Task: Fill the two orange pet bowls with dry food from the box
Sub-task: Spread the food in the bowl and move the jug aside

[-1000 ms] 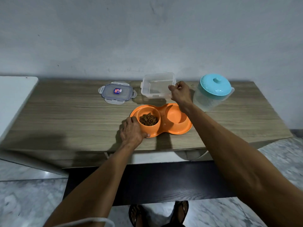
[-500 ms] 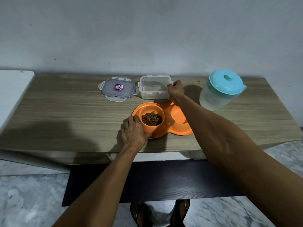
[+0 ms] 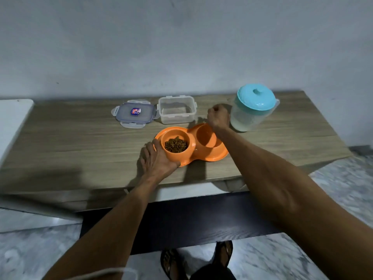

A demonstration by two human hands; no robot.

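An orange double pet bowl sits near the front edge of the wooden table. Its left cup holds a heap of brown dry food. The right cup looks empty. My left hand grips the left side of the bowl, thumb along its base. My right hand is a closed fist with nothing in it, hovering over the far rim of the right cup. The clear plastic box stands upright behind the bowls, apart from my hand, and looks empty.
The box's lid lies flat to the left of the box. A clear jug with a turquoise lid stands just right of my right hand. A white surface adjoins the table on the left. My sandalled feet show on the marble floor below.
My right hand set the tilted box down behind the bowls, let go of it and moved right towards the jug. My left hand stayed on the bowl.
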